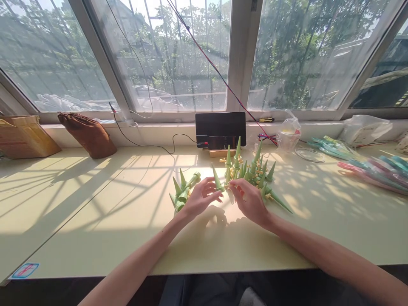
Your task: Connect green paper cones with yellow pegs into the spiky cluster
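Note:
Over the middle of the table, my left hand has its fingers closed around the base of a green plastic cone, which points upward. Beside it my right hand is pinched at the cone's base, where a small yellowish piece shows between the fingertips; its exact kind is too small to tell. Several similar green cones with yellow bits stand in a cluster just beyond my right hand. A smaller group of green cones lies to the left of my left hand, partly hidden by it.
A black tablet leans at the windowsill on a wooden stand. A brown pouch and a cardboard box stand at the left. Plastic-wrapped bundles and a bagged cup are at the right. Cables cross the back.

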Tool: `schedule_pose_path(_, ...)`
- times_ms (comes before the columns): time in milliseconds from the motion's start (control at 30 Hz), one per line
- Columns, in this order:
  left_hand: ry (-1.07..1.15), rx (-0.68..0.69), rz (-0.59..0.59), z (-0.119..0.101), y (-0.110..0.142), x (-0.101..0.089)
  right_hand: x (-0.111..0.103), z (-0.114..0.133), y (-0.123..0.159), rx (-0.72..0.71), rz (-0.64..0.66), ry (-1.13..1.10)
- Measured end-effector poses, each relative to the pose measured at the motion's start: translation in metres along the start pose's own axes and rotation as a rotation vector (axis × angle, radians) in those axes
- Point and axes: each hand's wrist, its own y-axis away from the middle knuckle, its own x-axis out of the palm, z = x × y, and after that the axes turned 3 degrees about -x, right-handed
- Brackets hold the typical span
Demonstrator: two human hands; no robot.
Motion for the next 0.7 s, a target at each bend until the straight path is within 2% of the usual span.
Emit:
schedule_pose_path(300,0.018,0.012,0.028,-0.0029,0.0013,0.0027,0.0012,0.0002,-0.0013,0.018,0.031,-0.004)
schedule_pose_path(700,-0.069,0.035,0.025,0.0024,0.0011,0.0017,0.0000,0.0004,-0.0006,0.057,0.072,-0.016)
